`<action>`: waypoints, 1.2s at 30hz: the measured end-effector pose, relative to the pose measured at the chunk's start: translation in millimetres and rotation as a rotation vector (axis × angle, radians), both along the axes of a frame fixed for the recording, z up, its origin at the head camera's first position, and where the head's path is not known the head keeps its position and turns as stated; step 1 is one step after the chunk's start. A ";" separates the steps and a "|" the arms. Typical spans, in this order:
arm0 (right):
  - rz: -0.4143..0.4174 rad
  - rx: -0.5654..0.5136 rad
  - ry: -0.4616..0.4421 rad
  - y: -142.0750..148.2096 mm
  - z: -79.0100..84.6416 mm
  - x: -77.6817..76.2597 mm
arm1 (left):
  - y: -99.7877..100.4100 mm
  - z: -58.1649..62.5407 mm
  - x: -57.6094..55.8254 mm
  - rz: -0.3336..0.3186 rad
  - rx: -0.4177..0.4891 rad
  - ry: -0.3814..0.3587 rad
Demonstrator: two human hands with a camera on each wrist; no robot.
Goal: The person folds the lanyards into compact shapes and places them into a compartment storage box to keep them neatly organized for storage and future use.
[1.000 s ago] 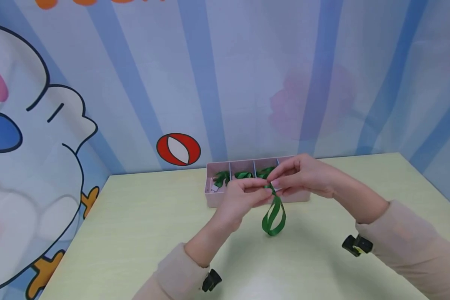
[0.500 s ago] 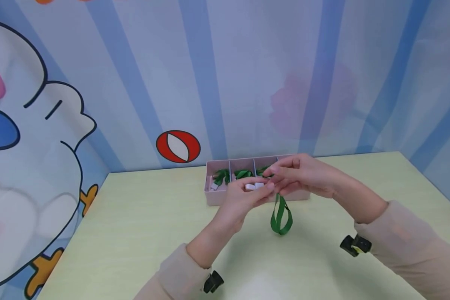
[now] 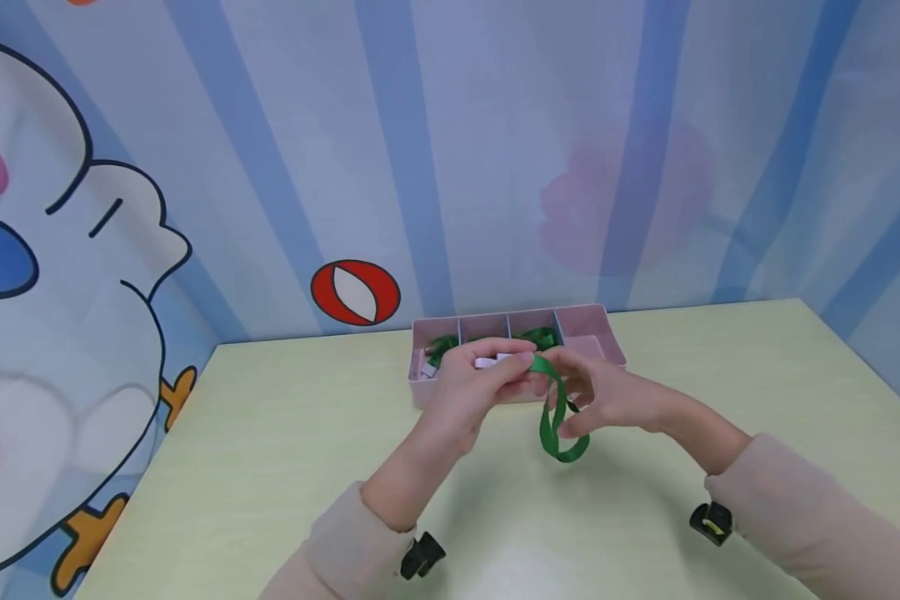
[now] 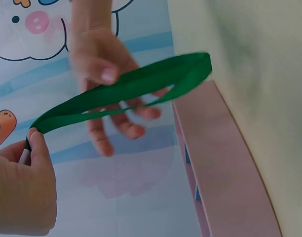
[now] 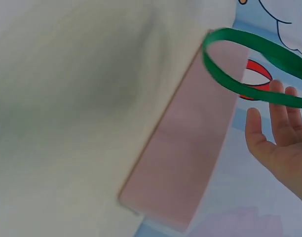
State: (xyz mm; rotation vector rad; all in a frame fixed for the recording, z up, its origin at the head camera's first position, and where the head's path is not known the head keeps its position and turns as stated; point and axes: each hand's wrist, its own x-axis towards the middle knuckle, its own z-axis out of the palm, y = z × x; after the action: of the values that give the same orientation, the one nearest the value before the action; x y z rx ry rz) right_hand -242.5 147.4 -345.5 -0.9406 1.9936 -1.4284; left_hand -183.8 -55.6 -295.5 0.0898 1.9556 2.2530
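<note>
My left hand (image 3: 457, 392) pinches a green ribbon loop (image 3: 548, 433) at its upper end, together with a small white piece (image 3: 486, 363) largely hidden by the fingers. From there the loop hangs down to the right. My right hand (image 3: 618, 396) is right at the loop, fingers loosely spread and parted from the thumb. Seen from the left wrist, the ribbon (image 4: 156, 74) crosses in front of the right hand's fingers (image 4: 124, 123). The right wrist view shows the loop (image 5: 284, 57) stretching to the left hand's fingertips, beside its open thumb and fingers.
Behind the hands stands a pink divided box (image 3: 423, 393) against the striped backdrop. Green ribbon bundles (image 3: 441, 346) lie in its left compartments, with a small white piece (image 3: 427, 371) beside one. The pale table (image 3: 307, 433) spreads around it.
My right hand has let go near the ribbon's top and moved down and right beside the loop. The left hand keeps its pinch, and the box's right compartment has come into view.
</note>
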 end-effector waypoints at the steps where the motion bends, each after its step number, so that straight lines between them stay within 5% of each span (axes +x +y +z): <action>1: -0.003 0.006 -0.019 0.3 -3.8 0.6 | -1.4 1.4 0.5 -0.002 0.002 0.001; 7: -0.023 0.003 -0.119 5.1 -16.9 2.7 | -13.5 6.4 3.3 0.007 -0.003 0.011; 14: 0.014 -0.028 -0.128 22.1 -23.2 -0.1 | -34.1 3.1 1.3 0.054 -0.033 -0.008; 20: 0.211 -0.181 -0.142 48.6 -25.0 -3.6 | -60.2 -10.1 -8.4 0.080 -0.115 -0.022; 26: 0.482 -0.515 -0.184 59.7 -21.8 -6.2 | -77.1 -28.9 -15.0 0.031 -0.257 -0.091; 31: 0.612 -0.708 -0.035 52.0 -10.7 -3.1 | -79.2 -36.8 -14.6 -0.048 -0.311 -0.098; 36: 0.622 -0.822 0.115 40.1 1.0 -1.7 | -77.0 -39.2 -12.8 -0.121 -0.325 -0.090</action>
State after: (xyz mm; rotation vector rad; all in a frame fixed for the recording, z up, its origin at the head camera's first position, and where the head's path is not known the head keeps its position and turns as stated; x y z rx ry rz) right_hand -244.1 187.4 -344.6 -1.8099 0.9555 -1.8169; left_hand -196.6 -132.6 -334.7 0.0636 2.1723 1.8083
